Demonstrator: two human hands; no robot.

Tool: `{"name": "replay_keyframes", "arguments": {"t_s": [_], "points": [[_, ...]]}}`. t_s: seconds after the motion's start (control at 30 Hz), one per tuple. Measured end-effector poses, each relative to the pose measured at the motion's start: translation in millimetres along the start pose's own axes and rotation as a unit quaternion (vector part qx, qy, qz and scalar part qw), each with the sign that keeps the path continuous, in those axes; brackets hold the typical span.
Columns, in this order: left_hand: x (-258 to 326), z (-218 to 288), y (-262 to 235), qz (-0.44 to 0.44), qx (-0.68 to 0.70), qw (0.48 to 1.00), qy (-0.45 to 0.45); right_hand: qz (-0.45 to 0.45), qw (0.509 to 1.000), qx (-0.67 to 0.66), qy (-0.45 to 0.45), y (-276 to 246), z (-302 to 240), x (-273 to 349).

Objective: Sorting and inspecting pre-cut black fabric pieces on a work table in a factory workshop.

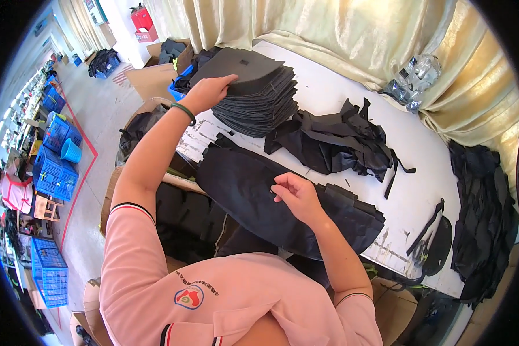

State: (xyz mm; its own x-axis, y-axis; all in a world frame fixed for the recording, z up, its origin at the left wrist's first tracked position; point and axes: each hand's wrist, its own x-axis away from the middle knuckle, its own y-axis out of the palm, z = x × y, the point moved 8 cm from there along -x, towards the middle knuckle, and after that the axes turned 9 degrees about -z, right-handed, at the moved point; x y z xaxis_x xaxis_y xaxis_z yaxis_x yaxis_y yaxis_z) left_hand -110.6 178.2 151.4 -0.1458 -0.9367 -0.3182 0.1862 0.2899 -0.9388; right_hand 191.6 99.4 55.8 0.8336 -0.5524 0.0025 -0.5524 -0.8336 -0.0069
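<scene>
A white table point(352, 98) with scuffed, marked edges runs along a wall of pale cream curtains point(305, 29), and it is covered in black cut fabric. At the far left end sits a thick stack of dark grey panels point(259, 95), flat and stiff-looking, each with a rounded edge, fanned out like a deck of cards. The left hand point(209, 90) is up there now, arm stretched long and nearly straight, a green band point(184, 112) on the wrist. Its fingers are curled over the near edge of the top panel point(239, 63), thumb on top, pinching that sheet and lifting its corner off the stack.

Closer in, a big black fabric piece point(242, 196) lies draped over the table's front edge, soft and matte, curved like a long oval. The right hand point(294, 193) hovers on it, elbow bent, wrist cocked upward. Thumb and forefinger are drawn together in a light pinch at the cloth; whether they really hold a fold I cannot tell.

Beyond, a crumpled heap of black strips and offcuts point(340, 144) sprawls mid-table, limp and tangled. At the right end, another dark pile point(484, 213) hangs over the edge. A crinkled clear plastic bag point(412, 81) sits against the curtain. Down the left, blue plastic crates point(55, 173) line the floor, and cardboard boxes point(153, 81) stand beside the table.
</scene>
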Motion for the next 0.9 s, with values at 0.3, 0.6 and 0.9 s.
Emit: {"name": "replay_keyframes", "arguments": {"t_s": [0.3,0.6,0.9], "points": [[85,137,-81,0.159,0.214,0.963,-0.046,0.254,0.942,0.096,-0.199,-69,-63,8],[122,170,-41,-0.036,0.359,0.930,0.071,0.213,0.967,0.071,-0.123,-66,-48,2],[86,215,-7,-0.034,0.412,0.908,0.065,0.057,0.984,0.066,-0.155,-30,-50,7]]}}
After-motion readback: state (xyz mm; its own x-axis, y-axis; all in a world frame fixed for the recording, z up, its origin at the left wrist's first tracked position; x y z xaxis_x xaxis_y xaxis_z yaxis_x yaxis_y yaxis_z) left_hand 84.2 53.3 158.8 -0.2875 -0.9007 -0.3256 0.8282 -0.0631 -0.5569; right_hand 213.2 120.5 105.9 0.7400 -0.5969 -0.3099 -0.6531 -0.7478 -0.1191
